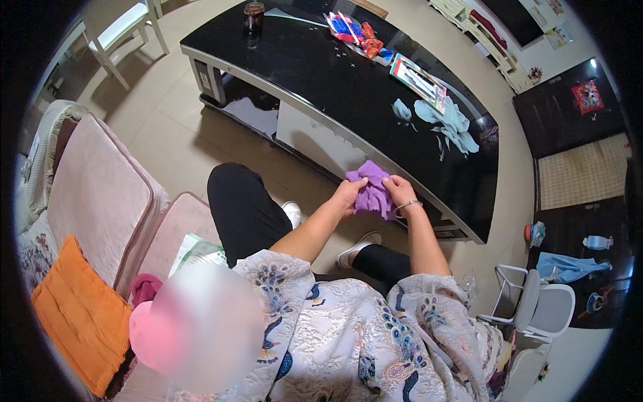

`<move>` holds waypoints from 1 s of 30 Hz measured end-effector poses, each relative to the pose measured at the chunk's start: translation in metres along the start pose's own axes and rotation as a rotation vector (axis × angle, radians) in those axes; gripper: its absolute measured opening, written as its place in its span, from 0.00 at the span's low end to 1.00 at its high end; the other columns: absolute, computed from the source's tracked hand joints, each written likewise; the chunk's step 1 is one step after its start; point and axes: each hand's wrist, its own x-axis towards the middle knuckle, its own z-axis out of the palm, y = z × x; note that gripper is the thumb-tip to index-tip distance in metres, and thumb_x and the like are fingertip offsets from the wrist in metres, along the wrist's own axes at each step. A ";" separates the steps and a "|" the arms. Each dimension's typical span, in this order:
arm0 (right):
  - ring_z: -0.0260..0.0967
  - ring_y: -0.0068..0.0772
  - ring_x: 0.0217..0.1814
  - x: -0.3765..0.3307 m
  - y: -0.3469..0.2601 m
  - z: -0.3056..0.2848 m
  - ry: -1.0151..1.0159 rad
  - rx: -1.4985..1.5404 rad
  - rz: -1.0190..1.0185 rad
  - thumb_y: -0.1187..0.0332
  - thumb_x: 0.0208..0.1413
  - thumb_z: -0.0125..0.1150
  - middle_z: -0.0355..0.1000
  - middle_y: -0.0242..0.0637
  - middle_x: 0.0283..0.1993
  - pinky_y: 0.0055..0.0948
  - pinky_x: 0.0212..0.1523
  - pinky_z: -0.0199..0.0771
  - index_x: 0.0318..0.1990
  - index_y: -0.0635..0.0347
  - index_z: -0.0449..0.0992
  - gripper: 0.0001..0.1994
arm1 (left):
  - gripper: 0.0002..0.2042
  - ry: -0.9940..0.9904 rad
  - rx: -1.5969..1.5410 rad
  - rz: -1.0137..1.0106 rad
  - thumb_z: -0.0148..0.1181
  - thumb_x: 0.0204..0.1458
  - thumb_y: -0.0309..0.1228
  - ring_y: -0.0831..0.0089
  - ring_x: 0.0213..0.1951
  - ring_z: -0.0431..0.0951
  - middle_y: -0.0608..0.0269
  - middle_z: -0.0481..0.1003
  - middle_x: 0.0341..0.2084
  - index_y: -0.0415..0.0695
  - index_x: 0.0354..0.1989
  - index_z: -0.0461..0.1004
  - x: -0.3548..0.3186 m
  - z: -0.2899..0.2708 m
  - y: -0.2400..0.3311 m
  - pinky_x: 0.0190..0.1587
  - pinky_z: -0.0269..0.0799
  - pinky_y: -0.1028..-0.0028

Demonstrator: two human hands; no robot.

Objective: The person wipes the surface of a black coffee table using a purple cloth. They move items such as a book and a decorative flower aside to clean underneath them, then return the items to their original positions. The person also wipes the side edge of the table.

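Note:
A crumpled purple cloth [373, 192] is stretched between my two hands, in front of the near edge of the black coffee table. My left hand [348, 195] pinches its left side, thumb on top. On the opposite side, my right hand [400, 190], with a bracelet at the wrist, grips the cloth between thumb and fingers. Folds hide the cloth's full shape, and I cannot tell whether it is a garment or a plain piece of fabric.
The black glossy coffee table [301, 63] bears a dark drink glass [253, 17], colourful packets [353, 32] and a flat boxed package [418, 82]. At left stands a pink sofa [100, 181] with an orange cushion [82, 315]. A grey-white chair [546, 308] is at right.

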 end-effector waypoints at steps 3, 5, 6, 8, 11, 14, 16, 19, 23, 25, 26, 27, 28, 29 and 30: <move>0.67 0.20 0.36 -0.005 0.014 0.019 0.090 0.194 0.016 0.64 0.55 0.63 0.74 0.29 0.38 0.22 0.37 0.68 0.48 0.64 0.75 0.16 | 0.09 0.148 0.167 0.075 0.56 0.57 0.30 0.66 0.35 0.79 0.57 0.77 0.35 0.37 0.41 0.74 0.005 -0.012 -0.008 0.40 0.76 0.66; 0.68 0.21 0.38 -0.012 0.011 0.028 0.061 0.415 0.063 0.66 0.54 0.64 0.75 0.30 0.40 0.22 0.38 0.68 0.51 0.64 0.74 0.18 | 0.10 0.306 0.227 0.164 0.56 0.56 0.29 0.66 0.35 0.79 0.56 0.78 0.36 0.35 0.42 0.74 0.004 -0.018 -0.007 0.39 0.75 0.66; 0.70 0.21 0.39 -0.009 0.017 0.030 0.019 0.369 0.082 0.69 0.53 0.66 0.75 0.31 0.42 0.22 0.39 0.69 0.53 0.65 0.73 0.20 | 0.11 0.368 0.237 0.197 0.56 0.56 0.29 0.65 0.36 0.79 0.56 0.78 0.37 0.35 0.43 0.73 0.006 -0.022 -0.005 0.40 0.76 0.65; 0.70 0.20 0.39 -0.004 0.030 0.031 -0.072 0.247 0.063 0.72 0.53 0.64 0.75 0.31 0.42 0.22 0.40 0.71 0.53 0.66 0.73 0.19 | 0.13 0.389 0.112 0.248 0.56 0.58 0.31 0.63 0.38 0.79 0.53 0.77 0.40 0.34 0.46 0.72 0.009 -0.028 -0.007 0.43 0.76 0.64; 0.71 0.20 0.40 0.002 0.028 0.047 -0.035 0.266 -0.005 0.75 0.54 0.61 0.75 0.32 0.44 0.21 0.42 0.71 0.53 0.66 0.73 0.18 | 0.15 0.346 -0.065 0.242 0.53 0.59 0.34 0.61 0.41 0.79 0.51 0.76 0.42 0.34 0.48 0.71 0.024 -0.051 -0.006 0.45 0.76 0.62; 0.72 0.22 0.42 0.005 0.031 0.055 0.039 0.272 -0.075 0.77 0.55 0.58 0.75 0.33 0.46 0.22 0.45 0.72 0.53 0.67 0.73 0.17 | 0.19 0.177 -0.245 0.173 0.46 0.62 0.40 0.57 0.47 0.77 0.49 0.76 0.46 0.36 0.51 0.70 0.009 -0.043 0.001 0.54 0.71 0.58; 0.72 0.22 0.43 0.013 0.036 0.057 0.108 0.298 -0.080 0.77 0.56 0.58 0.75 0.34 0.46 0.22 0.46 0.72 0.53 0.66 0.73 0.16 | 0.22 0.118 -0.326 0.127 0.42 0.63 0.43 0.56 0.51 0.75 0.50 0.75 0.49 0.36 0.53 0.69 0.011 -0.047 0.002 0.60 0.65 0.57; 0.72 0.24 0.47 0.019 0.035 0.055 0.133 0.286 -0.062 0.77 0.56 0.57 0.75 0.35 0.48 0.23 0.49 0.71 0.53 0.66 0.73 0.17 | 0.22 0.132 -0.419 0.009 0.44 0.63 0.43 0.56 0.51 0.75 0.51 0.74 0.50 0.38 0.54 0.69 -0.002 -0.042 0.012 0.60 0.66 0.58; 0.71 0.25 0.48 0.022 0.016 0.060 -0.021 0.257 -0.127 0.77 0.55 0.57 0.75 0.36 0.49 0.24 0.50 0.70 0.54 0.66 0.73 0.17 | 0.22 0.114 -0.477 0.143 0.45 0.62 0.44 0.57 0.51 0.75 0.52 0.75 0.49 0.39 0.53 0.71 0.010 -0.066 0.011 0.58 0.67 0.57; 0.71 0.26 0.49 0.029 0.009 0.059 -0.080 0.268 -0.153 0.77 0.56 0.57 0.74 0.36 0.50 0.24 0.51 0.70 0.55 0.67 0.72 0.18 | 0.19 0.084 -0.455 0.164 0.48 0.61 0.41 0.59 0.49 0.77 0.54 0.76 0.47 0.39 0.52 0.71 0.012 -0.060 0.015 0.55 0.70 0.59; 0.70 0.28 0.53 0.033 0.007 0.054 -0.091 0.253 -0.112 0.77 0.56 0.56 0.72 0.38 0.54 0.26 0.55 0.69 0.58 0.67 0.69 0.20 | 0.18 0.085 -0.423 0.178 0.49 0.61 0.40 0.60 0.48 0.77 0.54 0.76 0.46 0.39 0.51 0.71 0.014 -0.053 0.015 0.54 0.71 0.60; 0.69 0.28 0.54 0.035 0.005 0.054 -0.058 0.258 -0.129 0.77 0.56 0.56 0.71 0.39 0.55 0.26 0.56 0.68 0.59 0.67 0.68 0.21 | 0.17 0.090 -0.386 0.192 0.50 0.61 0.39 0.61 0.47 0.78 0.55 0.77 0.45 0.39 0.51 0.72 0.016 -0.048 0.016 0.53 0.72 0.60; 0.68 0.29 0.56 0.036 0.004 0.053 -0.022 0.263 -0.145 0.77 0.56 0.56 0.70 0.40 0.57 0.27 0.57 0.67 0.60 0.67 0.67 0.22 | 0.14 0.122 -0.359 0.249 0.53 0.60 0.36 0.64 0.43 0.79 0.56 0.77 0.43 0.39 0.48 0.73 0.018 -0.043 0.016 0.50 0.74 0.62; 0.67 0.30 0.58 0.037 0.003 0.052 0.016 0.269 -0.161 0.77 0.56 0.56 0.69 0.40 0.58 0.28 0.59 0.66 0.60 0.67 0.66 0.23 | 0.14 0.135 -0.330 0.290 0.54 0.59 0.35 0.64 0.43 0.79 0.57 0.77 0.43 0.39 0.48 0.73 0.022 -0.037 0.017 0.49 0.74 0.64; 0.63 0.31 0.63 0.038 0.002 0.044 0.024 0.220 -0.149 0.77 0.57 0.56 0.65 0.42 0.62 0.28 0.62 0.63 0.63 0.67 0.63 0.25 | 0.13 0.138 -0.308 0.328 0.55 0.59 0.34 0.65 0.43 0.79 0.57 0.77 0.43 0.39 0.48 0.73 0.028 -0.027 0.017 0.48 0.75 0.65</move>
